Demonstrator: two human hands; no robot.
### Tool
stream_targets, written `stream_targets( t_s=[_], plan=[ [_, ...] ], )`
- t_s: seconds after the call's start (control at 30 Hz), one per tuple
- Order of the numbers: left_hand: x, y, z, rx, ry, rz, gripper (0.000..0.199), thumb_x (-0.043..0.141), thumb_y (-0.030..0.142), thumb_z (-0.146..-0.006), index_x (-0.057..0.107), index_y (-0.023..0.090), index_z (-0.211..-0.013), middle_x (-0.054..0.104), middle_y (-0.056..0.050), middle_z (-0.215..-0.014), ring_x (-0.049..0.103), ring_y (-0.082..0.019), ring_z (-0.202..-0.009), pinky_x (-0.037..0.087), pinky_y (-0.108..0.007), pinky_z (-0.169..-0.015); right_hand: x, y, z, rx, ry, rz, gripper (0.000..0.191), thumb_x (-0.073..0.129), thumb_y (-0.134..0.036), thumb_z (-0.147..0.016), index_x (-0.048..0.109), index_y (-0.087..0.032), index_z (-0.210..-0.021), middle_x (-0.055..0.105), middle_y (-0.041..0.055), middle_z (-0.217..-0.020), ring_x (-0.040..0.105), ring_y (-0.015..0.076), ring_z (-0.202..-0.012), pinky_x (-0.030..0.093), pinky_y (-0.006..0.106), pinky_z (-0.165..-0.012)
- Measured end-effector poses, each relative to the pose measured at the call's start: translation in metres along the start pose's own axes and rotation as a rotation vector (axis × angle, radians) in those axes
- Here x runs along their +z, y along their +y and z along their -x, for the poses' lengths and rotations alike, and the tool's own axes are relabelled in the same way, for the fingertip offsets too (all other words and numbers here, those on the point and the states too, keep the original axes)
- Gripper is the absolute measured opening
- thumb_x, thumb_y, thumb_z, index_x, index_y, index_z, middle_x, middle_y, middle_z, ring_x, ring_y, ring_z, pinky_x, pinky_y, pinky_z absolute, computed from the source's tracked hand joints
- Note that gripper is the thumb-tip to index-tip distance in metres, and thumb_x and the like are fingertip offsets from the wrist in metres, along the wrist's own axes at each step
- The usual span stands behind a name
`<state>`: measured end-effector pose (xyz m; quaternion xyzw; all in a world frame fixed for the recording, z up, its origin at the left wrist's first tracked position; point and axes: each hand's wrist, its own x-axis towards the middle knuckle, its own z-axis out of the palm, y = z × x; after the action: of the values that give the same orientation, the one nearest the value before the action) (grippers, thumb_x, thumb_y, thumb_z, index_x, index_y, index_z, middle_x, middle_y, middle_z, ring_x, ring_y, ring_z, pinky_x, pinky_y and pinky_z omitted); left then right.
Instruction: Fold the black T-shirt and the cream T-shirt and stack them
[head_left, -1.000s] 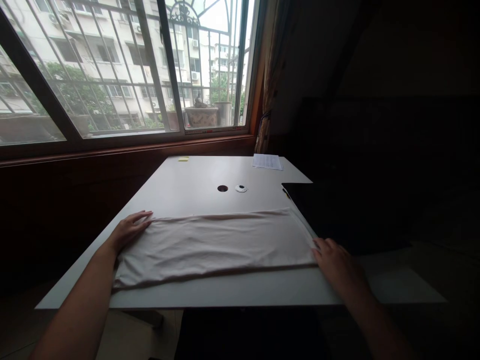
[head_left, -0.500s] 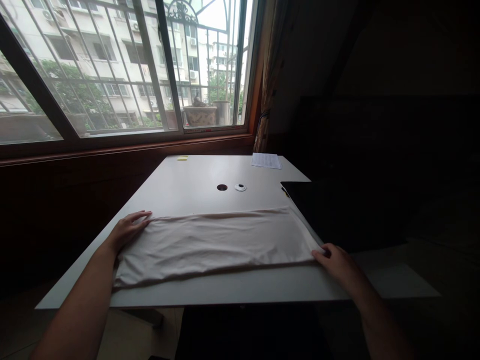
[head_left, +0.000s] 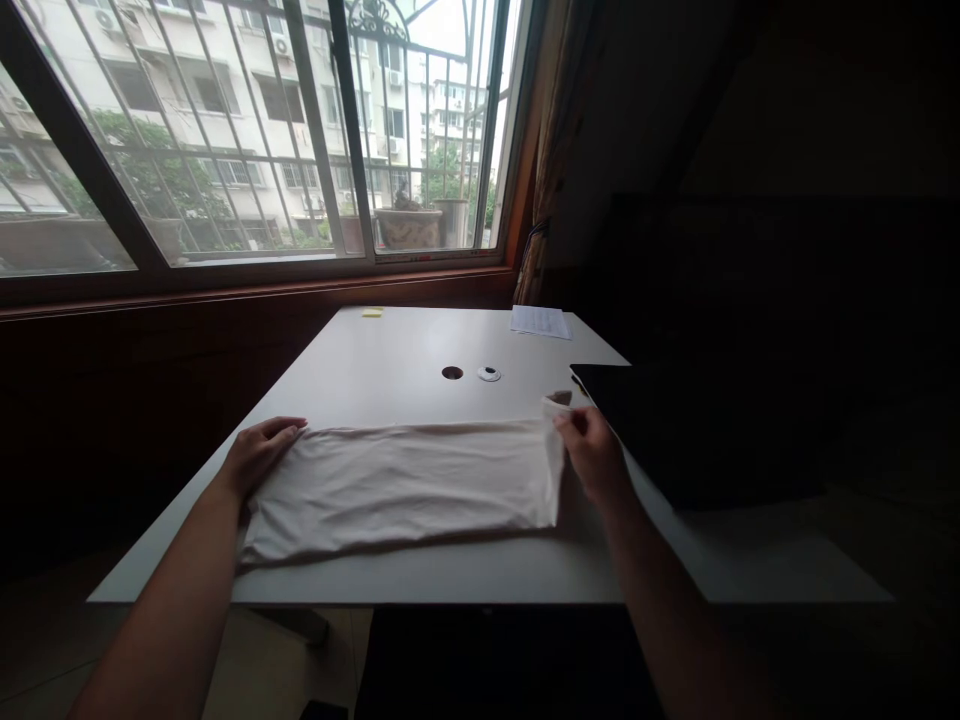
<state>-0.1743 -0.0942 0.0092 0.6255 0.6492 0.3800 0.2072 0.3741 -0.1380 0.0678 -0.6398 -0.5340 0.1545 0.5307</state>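
A long folded white cloth, soft and wrinkled, lies across the white table; I cannot tell what kind of garment or fabric piece it is. At its left end rests my left hand, fingers stretched out over the far left corner. My right hand pinches the cloth's right end between thumb and fingers, lifting it off the tabletop. A small flap stands up above that pinch, and the right edge hangs down toward the near side.
Behind the cloth are a round hole in the tabletop and its white cover. Paper sheets and a yellow note lie at the far edge. Something flat and black covers the table's right side. A barred window stands beyond.
My right hand has moved left and away from me, raising the cloth's right end and drawing it inward. The left hand stays at the left end. The view has shifted slightly.
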Motion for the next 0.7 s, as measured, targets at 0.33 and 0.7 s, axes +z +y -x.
stream_targets(
  t_s=[0.33, 0.7],
  plan=[
    [0.000, 0.015, 0.008, -0.019, 0.078, 0.055, 0.038, 0.066, 0.051, -0.077, 0.079, 0.024, -0.100, 0.078, -0.003, -0.108, 0.069, -0.028, -0.110, 0.049, -0.036, -0.105, 0.126, -0.147, 0.108, -0.735, -0.779, -0.249, 0.027, 0.058, -0.038, -0.099, 0.062, -0.021, -0.120, 0.072, 0.0086, -0.119, 0.070, 0.0213, -0.104, 0.054, 0.033, -0.087],
    [0.002, 0.013, 0.004, -0.023, 0.081, 0.065, 0.037, 0.066, 0.051, -0.076, 0.079, 0.025, -0.098, 0.078, -0.003, -0.104, 0.068, -0.030, -0.110, 0.047, -0.040, -0.108, 0.101, -0.028, 0.080, -0.492, -0.525, 0.513, 0.044, 0.061, -0.023, -0.094, 0.054, -0.020, -0.137, 0.051, 0.0223, -0.140, 0.051, 0.0392, -0.118, 0.050, 0.061, -0.093]
  ],
)
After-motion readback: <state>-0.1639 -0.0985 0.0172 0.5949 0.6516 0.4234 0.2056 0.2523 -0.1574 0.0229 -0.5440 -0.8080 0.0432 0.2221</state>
